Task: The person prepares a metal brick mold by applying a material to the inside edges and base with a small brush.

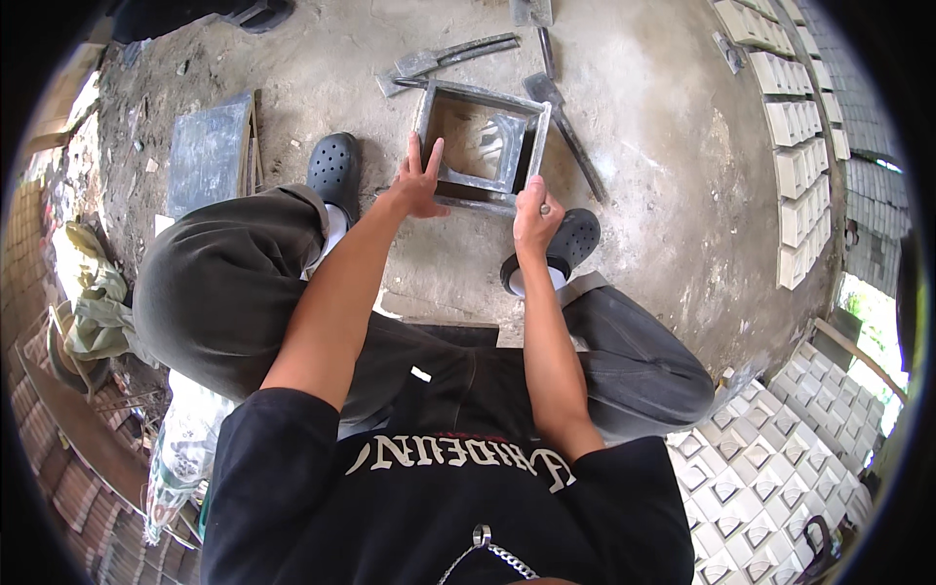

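Note:
A grey box-shaped frame (487, 95), which looks like a casting mould, rests on the concrete floor between my feet. Inside it sits a smaller grey frame-like insert (510, 146), with rough pale material showing within. My left hand (419, 185) lies at the box's near left corner, fingers spread along its left wall. At the near right corner, my right hand (537, 216) is closed, its thumb up against the wall and a ring on one finger. What the curled fingers of that hand hold underneath is partly hidden.
Beyond the box lie trowel-like tools (417, 63) and a long dark tool (575, 146) close to its right wall. Flat boards (208, 151) are stacked at left. Pale cast blocks (795, 122) line the right, with more patterned blocks (751, 478) at lower right.

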